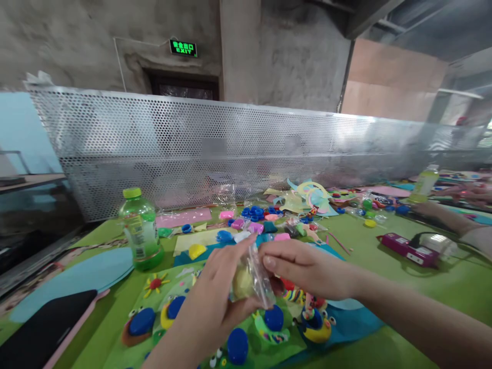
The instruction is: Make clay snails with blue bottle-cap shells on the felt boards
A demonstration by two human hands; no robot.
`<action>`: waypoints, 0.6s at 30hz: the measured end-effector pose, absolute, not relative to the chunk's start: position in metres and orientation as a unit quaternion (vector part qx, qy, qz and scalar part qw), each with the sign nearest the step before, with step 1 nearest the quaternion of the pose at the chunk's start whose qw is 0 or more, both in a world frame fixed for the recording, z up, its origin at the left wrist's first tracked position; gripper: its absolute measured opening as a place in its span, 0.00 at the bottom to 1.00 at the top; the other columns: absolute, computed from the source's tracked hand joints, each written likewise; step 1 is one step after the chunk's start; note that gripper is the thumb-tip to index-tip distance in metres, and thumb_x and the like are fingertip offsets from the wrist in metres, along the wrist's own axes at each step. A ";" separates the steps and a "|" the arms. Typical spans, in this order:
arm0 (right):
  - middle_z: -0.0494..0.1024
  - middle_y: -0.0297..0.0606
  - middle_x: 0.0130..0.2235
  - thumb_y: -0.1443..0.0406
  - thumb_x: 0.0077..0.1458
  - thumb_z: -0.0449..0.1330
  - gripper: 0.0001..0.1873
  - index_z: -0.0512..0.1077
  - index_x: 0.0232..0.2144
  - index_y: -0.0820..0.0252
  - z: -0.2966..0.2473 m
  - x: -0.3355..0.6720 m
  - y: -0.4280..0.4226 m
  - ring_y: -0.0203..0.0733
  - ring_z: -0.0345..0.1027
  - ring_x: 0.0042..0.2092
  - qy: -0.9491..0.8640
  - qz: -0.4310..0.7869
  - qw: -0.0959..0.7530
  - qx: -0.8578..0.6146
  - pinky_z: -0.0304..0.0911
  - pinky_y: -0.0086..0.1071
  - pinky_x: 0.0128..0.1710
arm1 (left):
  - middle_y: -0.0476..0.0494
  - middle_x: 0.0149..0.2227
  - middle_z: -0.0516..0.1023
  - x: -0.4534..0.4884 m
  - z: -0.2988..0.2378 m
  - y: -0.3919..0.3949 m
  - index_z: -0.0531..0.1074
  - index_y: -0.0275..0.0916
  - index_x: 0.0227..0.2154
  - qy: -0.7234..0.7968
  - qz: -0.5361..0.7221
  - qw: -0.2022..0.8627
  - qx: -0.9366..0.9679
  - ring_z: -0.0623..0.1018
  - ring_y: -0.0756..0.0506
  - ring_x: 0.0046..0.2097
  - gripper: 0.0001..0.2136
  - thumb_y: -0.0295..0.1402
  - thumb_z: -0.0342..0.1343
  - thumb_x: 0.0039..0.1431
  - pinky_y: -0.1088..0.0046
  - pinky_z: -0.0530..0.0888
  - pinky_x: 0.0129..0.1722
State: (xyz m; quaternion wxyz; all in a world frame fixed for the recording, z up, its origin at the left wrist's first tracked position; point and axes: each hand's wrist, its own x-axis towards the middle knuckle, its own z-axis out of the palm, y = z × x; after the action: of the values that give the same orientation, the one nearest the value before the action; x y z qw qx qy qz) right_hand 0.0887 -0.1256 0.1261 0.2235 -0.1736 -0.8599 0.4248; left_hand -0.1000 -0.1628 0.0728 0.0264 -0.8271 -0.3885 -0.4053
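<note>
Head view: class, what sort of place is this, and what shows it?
Probably a shared craft bench in a concrete hall: clay figures with blue bottle caps litter the green table, a perforated metal screen backs it, an exit sign hangs beyond. The left hand and right hand hold a clear bag.

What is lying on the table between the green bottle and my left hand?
Head view: a yellow lump and a red-and-yellow sun shape lie between the green bottle and the left hand, which holds a clear bag.
</note>
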 end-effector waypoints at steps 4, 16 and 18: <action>0.62 0.29 0.23 0.65 0.61 0.46 0.12 0.58 0.25 0.61 0.127 0.089 -0.131 0.27 0.55 0.24 -0.839 0.471 0.229 -0.148 0.54 0.21 0.23 | 0.43 0.46 0.68 -0.096 0.074 -0.166 0.44 0.44 0.59 -0.368 -0.387 0.053 -0.844 0.70 0.45 0.47 0.26 0.46 0.40 0.62 0.69 0.69 0.43; 0.58 0.26 0.15 0.64 0.51 0.57 0.15 0.62 0.16 0.62 0.109 0.070 -0.135 0.24 0.47 0.17 -0.761 0.507 0.351 -0.200 0.43 0.21 0.14 | 0.49 0.29 0.59 -0.089 0.075 -0.172 0.57 0.40 0.31 -0.349 -0.524 -0.004 -0.777 0.63 0.49 0.30 0.23 0.58 0.39 0.55 0.74 0.65 0.26; 0.59 0.27 0.17 0.64 0.51 0.58 0.15 0.64 0.16 0.62 0.109 0.068 -0.139 0.25 0.48 0.19 -0.779 0.469 0.361 -0.207 0.45 0.21 0.16 | 0.52 0.24 0.61 -0.084 0.077 -0.177 0.58 0.40 0.26 -0.378 -0.489 -0.085 -0.782 0.62 0.52 0.24 0.18 0.51 0.42 0.59 0.77 0.61 0.21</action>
State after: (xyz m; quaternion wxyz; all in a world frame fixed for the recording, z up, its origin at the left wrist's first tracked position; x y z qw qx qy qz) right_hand 0.0677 -0.1393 0.1091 0.3608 -0.2072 -0.7788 0.4695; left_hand -0.0845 -0.1772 0.0766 -0.0853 -0.7815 -0.3778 -0.4891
